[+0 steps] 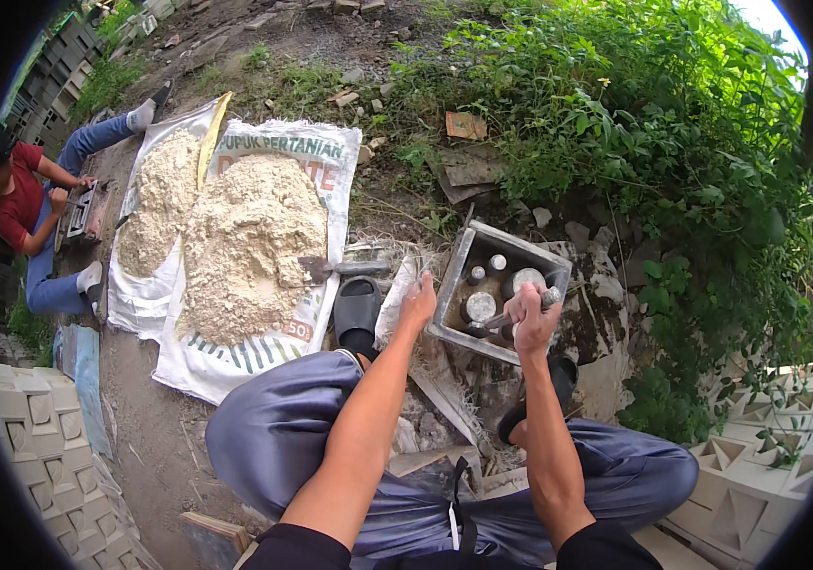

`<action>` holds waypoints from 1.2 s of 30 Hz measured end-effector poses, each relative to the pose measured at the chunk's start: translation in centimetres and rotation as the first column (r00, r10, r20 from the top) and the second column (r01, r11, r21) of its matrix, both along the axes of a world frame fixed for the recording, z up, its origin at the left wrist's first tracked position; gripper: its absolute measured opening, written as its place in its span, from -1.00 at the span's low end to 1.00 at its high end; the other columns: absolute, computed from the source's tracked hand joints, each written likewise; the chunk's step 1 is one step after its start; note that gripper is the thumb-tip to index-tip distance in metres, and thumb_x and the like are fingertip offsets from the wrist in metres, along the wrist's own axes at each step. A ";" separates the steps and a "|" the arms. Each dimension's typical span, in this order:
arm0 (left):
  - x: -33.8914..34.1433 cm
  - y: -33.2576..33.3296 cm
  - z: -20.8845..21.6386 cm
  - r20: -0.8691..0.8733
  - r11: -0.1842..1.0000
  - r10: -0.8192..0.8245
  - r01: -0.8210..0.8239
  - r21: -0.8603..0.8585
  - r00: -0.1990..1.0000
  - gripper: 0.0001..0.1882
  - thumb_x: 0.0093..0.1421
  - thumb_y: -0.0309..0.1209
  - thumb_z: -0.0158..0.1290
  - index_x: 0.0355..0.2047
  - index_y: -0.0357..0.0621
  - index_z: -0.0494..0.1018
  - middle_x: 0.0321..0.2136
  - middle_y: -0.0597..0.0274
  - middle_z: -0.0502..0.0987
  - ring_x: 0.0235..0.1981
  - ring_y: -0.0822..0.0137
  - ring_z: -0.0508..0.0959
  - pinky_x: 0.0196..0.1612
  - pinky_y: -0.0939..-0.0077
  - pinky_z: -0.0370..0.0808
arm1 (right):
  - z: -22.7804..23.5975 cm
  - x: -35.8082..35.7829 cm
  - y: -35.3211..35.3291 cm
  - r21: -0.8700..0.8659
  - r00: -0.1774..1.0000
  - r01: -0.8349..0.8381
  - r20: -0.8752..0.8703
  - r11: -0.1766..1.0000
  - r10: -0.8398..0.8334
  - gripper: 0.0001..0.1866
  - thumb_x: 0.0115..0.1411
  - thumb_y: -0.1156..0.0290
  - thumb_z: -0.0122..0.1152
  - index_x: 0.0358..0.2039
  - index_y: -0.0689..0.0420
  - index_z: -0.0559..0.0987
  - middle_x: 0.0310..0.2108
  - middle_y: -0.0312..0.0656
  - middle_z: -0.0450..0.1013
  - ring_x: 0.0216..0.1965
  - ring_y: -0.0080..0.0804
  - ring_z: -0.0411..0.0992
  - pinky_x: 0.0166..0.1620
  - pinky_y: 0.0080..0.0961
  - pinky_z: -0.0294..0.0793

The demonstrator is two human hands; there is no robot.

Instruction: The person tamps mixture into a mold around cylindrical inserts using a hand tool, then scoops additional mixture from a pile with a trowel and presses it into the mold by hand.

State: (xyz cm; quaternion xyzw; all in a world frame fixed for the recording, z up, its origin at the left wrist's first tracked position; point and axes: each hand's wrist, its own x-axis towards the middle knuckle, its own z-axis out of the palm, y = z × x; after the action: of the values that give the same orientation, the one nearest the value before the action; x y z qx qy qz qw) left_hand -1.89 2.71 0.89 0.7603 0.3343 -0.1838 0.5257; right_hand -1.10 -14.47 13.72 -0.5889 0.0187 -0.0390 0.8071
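Note:
A grey, open-topped box-shaped mould point(454, 280) sits between my feet, tilted a little. Several upright cylinders rise inside it, some wide with dusty tops like this one point(481, 305), others thin with white tops. Over its right part, my right hand point(532, 318) is closed around a grey tool point(551, 296) with a thick rounded end; its other end, over the cylinders, is partly hidden. Just outside the mould's left wall is my left hand point(415, 302), fingers extended, with nothing visible in it. A trowel point(306, 272) rests on a pale powder heap point(255, 233), its handle toward the mould.
White sacks point(335, 204) lie spread under the powder at left. A co-worker point(31, 195) sits at far left, hands on another mould. Leafy plants point(672, 142) crowd the right. Stacked pale patterned blocks point(41, 437) stand at lower left, more blocks point(758, 475) at lower right.

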 end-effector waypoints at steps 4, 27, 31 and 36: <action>0.1 -1.7 -1.4 0.159 0.965 -0.258 0.263 -0.007 0.953 -0.19 0.27 0.20 -0.49 0.11 -0.28 0.31 0.00 -0.35 0.38 0.11 -0.22 0.32 0.19 0.17 0.20 | 3.1 -2.5 0.0 -0.211 0.995 -0.095 0.016 0.973 0.101 -0.54 0.23 0.45 0.01 -0.83 0.22 0.32 -0.84 -0.35 0.21 -0.78 -0.67 0.13 -0.68 -0.55 0.09; 0.8 -3.0 -1.2 0.130 0.998 0.003 -0.011 0.060 0.991 -0.20 0.29 0.15 -0.44 -0.15 -0.44 0.47 -0.20 -0.39 0.48 -0.07 -0.27 0.42 0.04 0.07 0.30 | 0.2 -3.4 -0.7 -0.494 0.997 0.025 0.070 0.869 0.011 -0.56 0.24 0.47 -0.06 -0.80 0.20 0.22 -0.81 -0.36 0.15 -0.75 -0.64 0.07 -0.66 -0.57 0.04; 0.1 -2.0 -2.2 0.128 0.993 -0.051 0.036 0.112 0.990 -0.29 0.31 0.05 -0.42 -0.20 -0.41 0.49 -0.23 -0.38 0.48 -0.09 -0.28 0.43 0.02 0.04 0.31 | 6.0 -2.3 1.3 -0.439 1.000 -0.024 -0.020 0.898 0.017 -0.55 0.25 0.44 -0.03 -0.79 0.21 0.24 -0.81 -0.37 0.14 -0.74 -0.66 0.05 -0.66 -0.58 0.03; 0.3 -2.7 -2.4 0.197 0.988 -0.062 0.032 0.152 0.978 -0.38 0.31 -0.05 -0.39 -0.22 -0.38 0.49 -0.25 -0.36 0.49 -0.14 -0.29 0.44 -0.02 0.01 0.34 | 4.4 -4.4 1.1 -0.373 0.990 0.099 0.133 0.922 -0.052 -0.57 0.24 0.47 -0.12 -0.80 0.22 0.23 -0.82 -0.34 0.14 -0.78 -0.63 0.06 -0.66 -0.60 0.08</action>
State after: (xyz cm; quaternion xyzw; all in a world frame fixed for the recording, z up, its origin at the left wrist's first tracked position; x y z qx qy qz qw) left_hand -1.64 0.02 -1.50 0.8195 0.2741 -0.0929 0.4946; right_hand -5.49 -13.32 18.10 -0.7291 -0.0151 -0.1085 0.6756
